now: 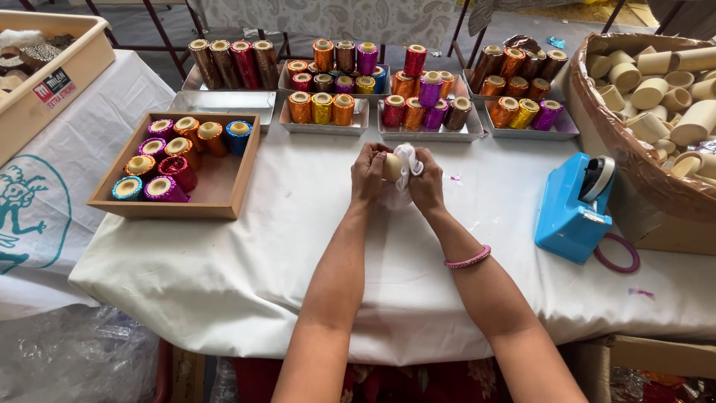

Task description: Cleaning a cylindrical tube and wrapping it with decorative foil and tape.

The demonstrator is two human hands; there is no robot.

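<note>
My left hand (368,175) grips a plain cream cardboard tube (392,166) at the middle of the white-covered table (298,246). My right hand (427,183) presses a crumpled white cloth (406,163) against the tube's right side. Both hands meet over the tube, just in front of the metal trays. A pink bangle sits on my right wrist.
A wooden tray (224,203) at the left holds several foil-wrapped tubes. Metal trays (429,134) of shiny wrapped tubes line the back. A blue tape dispenser (574,209) and a purple ring (617,254) lie at the right. A big box of bare tubes (656,82) stands far right.
</note>
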